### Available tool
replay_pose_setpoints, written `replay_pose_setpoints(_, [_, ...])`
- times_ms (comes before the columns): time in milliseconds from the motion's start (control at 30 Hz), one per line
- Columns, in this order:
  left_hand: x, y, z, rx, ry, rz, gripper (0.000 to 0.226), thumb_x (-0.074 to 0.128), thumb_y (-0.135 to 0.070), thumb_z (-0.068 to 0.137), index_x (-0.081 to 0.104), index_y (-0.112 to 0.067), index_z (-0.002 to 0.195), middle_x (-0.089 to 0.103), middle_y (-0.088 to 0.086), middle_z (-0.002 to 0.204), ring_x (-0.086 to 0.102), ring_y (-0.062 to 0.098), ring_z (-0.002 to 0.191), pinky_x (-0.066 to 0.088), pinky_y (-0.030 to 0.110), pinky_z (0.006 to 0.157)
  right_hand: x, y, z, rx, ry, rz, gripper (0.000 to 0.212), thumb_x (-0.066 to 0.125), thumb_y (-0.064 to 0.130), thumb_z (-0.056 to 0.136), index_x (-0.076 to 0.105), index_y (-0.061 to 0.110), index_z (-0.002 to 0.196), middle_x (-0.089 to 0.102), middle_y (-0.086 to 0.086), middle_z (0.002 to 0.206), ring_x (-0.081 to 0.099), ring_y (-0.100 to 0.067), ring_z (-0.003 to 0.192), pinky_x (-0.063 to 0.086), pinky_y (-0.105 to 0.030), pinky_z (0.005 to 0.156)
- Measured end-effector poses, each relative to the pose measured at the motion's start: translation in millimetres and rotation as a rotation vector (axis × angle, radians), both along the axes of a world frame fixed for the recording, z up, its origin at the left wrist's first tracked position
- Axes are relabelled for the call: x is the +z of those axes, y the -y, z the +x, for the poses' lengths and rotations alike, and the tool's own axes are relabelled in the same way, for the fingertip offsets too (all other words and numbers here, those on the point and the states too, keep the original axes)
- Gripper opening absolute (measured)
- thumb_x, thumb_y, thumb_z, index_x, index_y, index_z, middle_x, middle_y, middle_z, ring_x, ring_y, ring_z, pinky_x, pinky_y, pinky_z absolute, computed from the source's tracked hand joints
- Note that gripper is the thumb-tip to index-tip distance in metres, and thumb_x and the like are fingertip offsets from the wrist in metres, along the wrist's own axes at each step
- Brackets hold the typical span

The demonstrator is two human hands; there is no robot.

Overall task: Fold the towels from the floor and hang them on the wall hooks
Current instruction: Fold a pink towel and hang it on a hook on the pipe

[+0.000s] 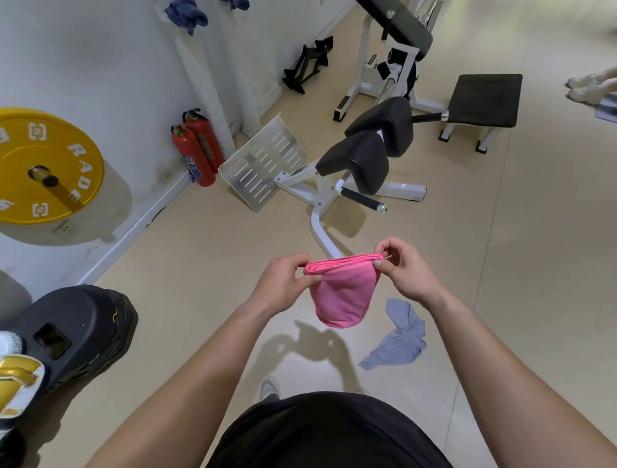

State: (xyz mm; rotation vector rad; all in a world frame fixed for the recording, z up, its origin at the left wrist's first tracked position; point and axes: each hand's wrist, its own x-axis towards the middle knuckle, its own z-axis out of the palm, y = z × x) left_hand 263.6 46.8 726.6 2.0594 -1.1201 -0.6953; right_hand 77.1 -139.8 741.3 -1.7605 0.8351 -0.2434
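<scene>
A pink towel [344, 294] hangs folded in front of me, its doubled top edge stretched level between both hands. My left hand [283, 284] pinches the left end of that edge and my right hand [405, 270] pinches the right end. Below and to the right, a grey-blue towel [400, 340] lies crumpled on the beige floor. High on the white wall at the upper left, a blue towel [185, 15] hangs, and part of a second blue towel [238, 4] shows at the frame's top edge. The hooks themselves are hidden.
A white-framed exercise machine with black pads [367, 157] stands ahead, with a black bench [484, 100] behind it. Two red fire extinguishers [197, 150] and a slotted metal plate [260, 163] lean by the wall. A yellow weight plate [43, 167] hangs at left, above a black weight [73, 334].
</scene>
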Motion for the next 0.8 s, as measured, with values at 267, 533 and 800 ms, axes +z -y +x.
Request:
replay_pose_setpoints(267, [30.9,2.8,-19.5,0.235,-0.188,-0.237,0.037,0.056,-0.018,0.098,0.050,-0.038,0.067,0.049,-0.020,0.058,0.042,0.000,0.059,0.033,0.016,0.058,8.4,-17.1,13.5,0.045,-0.058,0.143,0.033,0.055,0.000,0.079,0.066,0.024,0.100,0.056,-0.006,0.077,0.061,-0.021,0.072,0.051,-0.047,0.081])
replay_pose_setpoints(533, [45.9,7.0,-25.4,0.147,-0.180,-0.310,0.030,0.055,-0.019,0.099,0.061,-0.043,0.081,0.064,-0.022,0.075,0.057,-0.002,0.074,0.041,0.015,0.070,54.0,-24.3,41.8,0.465,-0.148,-0.068,0.036,0.071,0.054,0.076,0.063,0.019,0.084,0.057,0.002,0.075,0.052,-0.012,0.069,0.042,-0.035,0.067])
replay_pose_setpoints(800, [28.5,-5.8,-11.9,0.224,-0.278,-0.191,0.033,0.068,-0.044,0.081,0.064,-0.029,0.110,0.071,-0.013,0.096,0.063,0.001,0.085,0.049,0.017,0.072,95.6,-26.6,79.2,0.532,-0.049,-0.465,0.017,0.061,0.024,0.095,0.057,0.020,0.079,0.053,0.008,0.068,0.048,-0.006,0.066,0.034,-0.026,0.062])
